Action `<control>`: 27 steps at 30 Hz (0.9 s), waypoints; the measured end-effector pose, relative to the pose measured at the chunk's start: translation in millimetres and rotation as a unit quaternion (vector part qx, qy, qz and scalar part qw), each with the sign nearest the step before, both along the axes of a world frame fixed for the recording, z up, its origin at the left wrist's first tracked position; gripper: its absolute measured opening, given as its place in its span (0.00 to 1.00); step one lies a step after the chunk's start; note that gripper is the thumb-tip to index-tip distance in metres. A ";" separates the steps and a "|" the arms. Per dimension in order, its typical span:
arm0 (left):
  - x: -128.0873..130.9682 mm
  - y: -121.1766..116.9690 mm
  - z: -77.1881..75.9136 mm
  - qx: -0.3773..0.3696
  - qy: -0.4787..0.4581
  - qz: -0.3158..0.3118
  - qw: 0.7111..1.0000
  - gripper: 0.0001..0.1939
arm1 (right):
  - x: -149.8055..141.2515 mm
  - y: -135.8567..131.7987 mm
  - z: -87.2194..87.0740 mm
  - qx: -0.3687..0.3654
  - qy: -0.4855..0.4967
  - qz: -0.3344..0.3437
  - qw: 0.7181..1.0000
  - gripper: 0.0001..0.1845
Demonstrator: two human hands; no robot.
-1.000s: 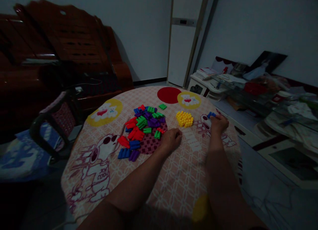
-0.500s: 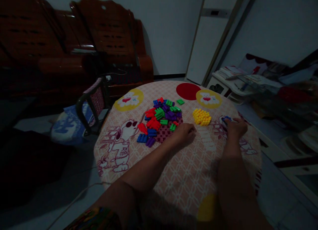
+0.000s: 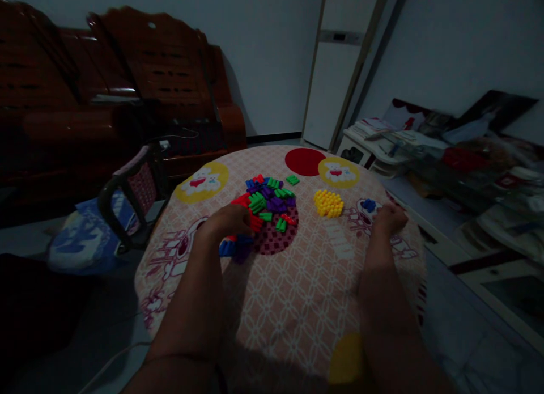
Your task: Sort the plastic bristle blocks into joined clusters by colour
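A heap of red, blue, green and purple plastic pegs (image 3: pixel 268 199) lies in the middle of a round table with a pink cartoon-print cloth (image 3: pixel 297 292). My left hand (image 3: pixel 225 223) rests over the heap's near-left edge, fingers curled down on the red and blue pegs; what it holds is hidden. A tight cluster of yellow pegs (image 3: pixel 328 203) sits to the right. Beyond it lie a few blue pegs (image 3: pixel 368 205), with my right hand (image 3: pixel 390 218) right beside them, fingers curled, resting on the cloth.
A dark wooden sofa (image 3: pixel 106 99) stands behind the table. A chair with a dark armrest (image 3: pixel 123 195) is at the table's left. A white fridge (image 3: pixel 335 71) is at the back; cluttered low shelves with papers (image 3: pixel 446 150) fill the right side.
My left hand has moved from the heap's right side across to its near-left edge. My right hand stays by the blue pegs, which now lie uncovered. The camera has shifted.
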State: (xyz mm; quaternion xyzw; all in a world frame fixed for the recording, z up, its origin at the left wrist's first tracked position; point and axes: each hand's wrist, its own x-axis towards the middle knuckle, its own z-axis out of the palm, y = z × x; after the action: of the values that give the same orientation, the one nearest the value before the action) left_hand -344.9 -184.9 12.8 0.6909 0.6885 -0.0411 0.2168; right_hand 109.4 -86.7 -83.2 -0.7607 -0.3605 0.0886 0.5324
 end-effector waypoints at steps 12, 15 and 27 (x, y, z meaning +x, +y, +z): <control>-3.2 -25.4 -12.1 0.048 0.038 0.001 0.998 0.21 | -9.2 0.4 3.3 -0.005 0.112 -0.078 0.991 0.20; -1.2 -24.5 0.0 0.100 -0.024 0.020 0.994 0.14 | -9.2 1.3 2.7 -0.009 0.114 -0.076 0.991 0.20; 230.1 27.1 -38.4 0.085 -0.459 -0.084 0.881 0.11 | -15.0 -5.0 8.7 0.016 0.163 -0.063 0.984 0.16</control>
State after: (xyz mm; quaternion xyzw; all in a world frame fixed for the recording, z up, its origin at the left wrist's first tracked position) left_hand -114.7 -157.8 -25.6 0.7035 0.4522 0.3207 0.4447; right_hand 94.4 -91.7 -74.5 -0.7485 -0.2219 0.1723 0.6006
